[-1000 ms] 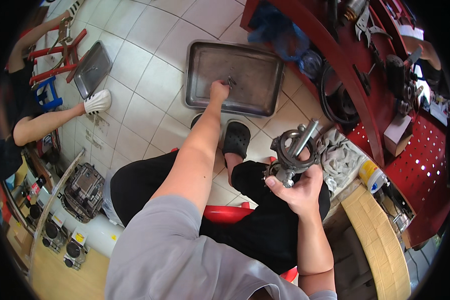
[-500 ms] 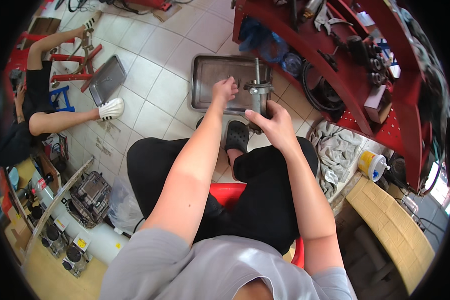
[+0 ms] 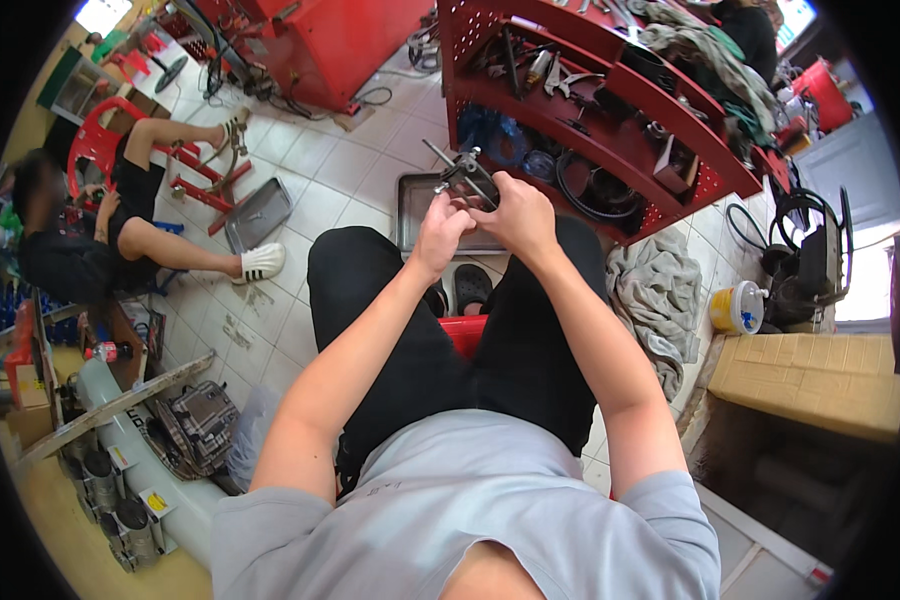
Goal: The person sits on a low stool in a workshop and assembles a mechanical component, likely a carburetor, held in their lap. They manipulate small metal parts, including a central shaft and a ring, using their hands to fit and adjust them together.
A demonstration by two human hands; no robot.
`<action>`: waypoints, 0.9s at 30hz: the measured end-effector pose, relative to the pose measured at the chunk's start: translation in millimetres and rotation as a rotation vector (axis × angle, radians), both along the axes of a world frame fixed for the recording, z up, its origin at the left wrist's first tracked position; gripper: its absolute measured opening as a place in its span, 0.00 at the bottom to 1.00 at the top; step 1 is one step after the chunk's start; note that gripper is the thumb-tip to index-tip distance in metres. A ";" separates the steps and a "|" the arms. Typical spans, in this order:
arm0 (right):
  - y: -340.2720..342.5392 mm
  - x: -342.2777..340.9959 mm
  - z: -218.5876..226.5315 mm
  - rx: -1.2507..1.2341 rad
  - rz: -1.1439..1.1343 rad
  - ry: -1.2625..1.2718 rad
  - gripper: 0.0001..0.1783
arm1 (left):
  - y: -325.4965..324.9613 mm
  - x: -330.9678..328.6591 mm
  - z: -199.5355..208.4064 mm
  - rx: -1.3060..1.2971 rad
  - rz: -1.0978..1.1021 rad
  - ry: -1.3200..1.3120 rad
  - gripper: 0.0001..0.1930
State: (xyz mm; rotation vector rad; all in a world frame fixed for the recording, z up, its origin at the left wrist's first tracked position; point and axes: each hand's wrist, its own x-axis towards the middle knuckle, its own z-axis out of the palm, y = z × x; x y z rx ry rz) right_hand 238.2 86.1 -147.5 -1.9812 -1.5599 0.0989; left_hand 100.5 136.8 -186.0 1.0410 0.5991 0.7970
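Over the floor tray, my right hand [image 3: 522,216] is wrapped round a grey metal assembly [image 3: 467,181], which has a cylindrical body, a clamp-like collar with bolts and a long thin rod. The rod points up and to the left. My left hand [image 3: 444,236] is closed at the near left side of the assembly, its fingertips pinched against it by a small bolt. The exact spot under those fingers is hard to make out. Beneath, a shallow metal tray [image 3: 407,215] lies on the tiles, partly covered by my hands and knee.
A red tool cart [image 3: 610,165] with tools and parts stands at the front right. Grey rags [image 3: 660,300] and a yellow-white bucket [image 3: 738,307] lie to the right. A seated person [image 3: 80,235] is at the left, near another tray [image 3: 258,216]. A white tank [image 3: 155,450] lies lower left.
My left hand, earlier apart over the tray, now meets the metal assembly. The assembly has tipped from upright to leaning left and moved slightly left. The view has tilted up.
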 end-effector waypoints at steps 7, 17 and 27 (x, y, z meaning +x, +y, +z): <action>-59.2 -68.9 44.9 0.244 0.009 -0.024 0.20 | -46.9 -20.1 63.7 0.296 0.242 0.151 0.15; -172.3 -71.8 201.2 0.224 0.231 0.127 0.20 | -99.5 -65.0 160.7 0.631 0.121 -0.110 0.07; -199.8 -61.9 192.0 0.256 0.468 0.580 0.21 | -146.4 -80.6 194.4 0.797 -0.083 -0.034 0.08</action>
